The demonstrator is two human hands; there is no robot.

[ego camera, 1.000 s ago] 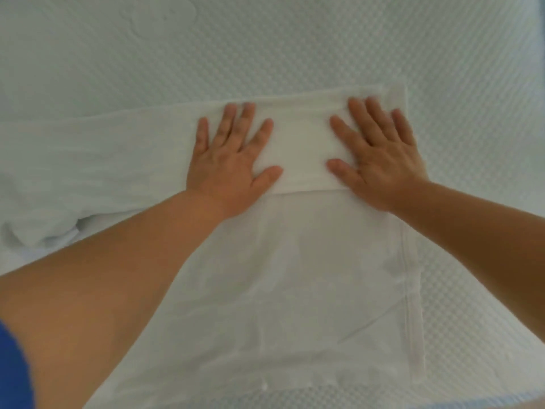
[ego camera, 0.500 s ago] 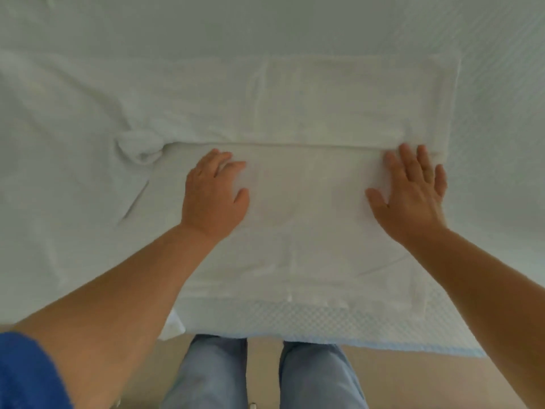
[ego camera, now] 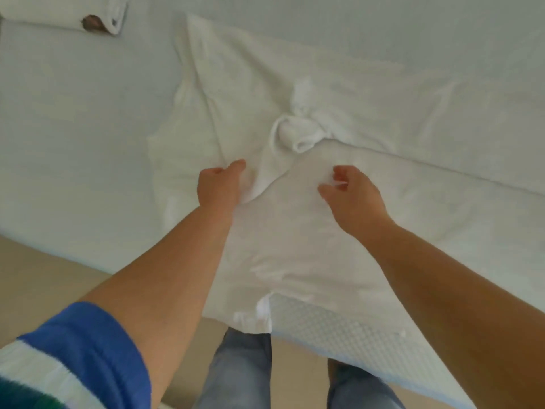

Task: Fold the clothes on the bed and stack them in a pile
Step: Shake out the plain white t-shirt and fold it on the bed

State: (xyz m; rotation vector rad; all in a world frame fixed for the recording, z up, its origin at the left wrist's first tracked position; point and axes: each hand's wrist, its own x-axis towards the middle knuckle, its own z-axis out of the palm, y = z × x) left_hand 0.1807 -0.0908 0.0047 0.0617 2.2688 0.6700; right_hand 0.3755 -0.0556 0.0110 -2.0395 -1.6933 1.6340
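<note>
The left hand (ego camera: 218, 187) has its fingers curled into a loose fist, the fingertips tucked down into a raised fold of the white garment (ego camera: 295, 225), gripping the cloth; the thumb lies along the top. The right hand (ego camera: 351, 196) has its fingers bent inward and the thumb close to them, pinching a small bit of the same cloth between thumb and fingertips. The two hands are near each other, the fold rising between them.

Both bare forearms reach in from the lower corners of the view. The left one comes out of a blue sleeve (ego camera: 85, 349) with a white band.

The garment lies spread over the near edge of the bed (ego camera: 59, 113), wrinkled. One corner hangs just over that edge. Beyond the hands, a twisted knot of cloth (ego camera: 295, 134) sits bunched at the garment's middle, and a long part runs away toward the far side of the bed. To the right, a straight folded edge crosses the garment at a slant.

At the far left corner of the bed lies a rolled white item (ego camera: 73, 16) with a dark patch, well apart from the garment.

Below the bed edge, legs in jeans (ego camera: 239, 373) stand on a beige floor (ego camera: 44, 267)
</note>
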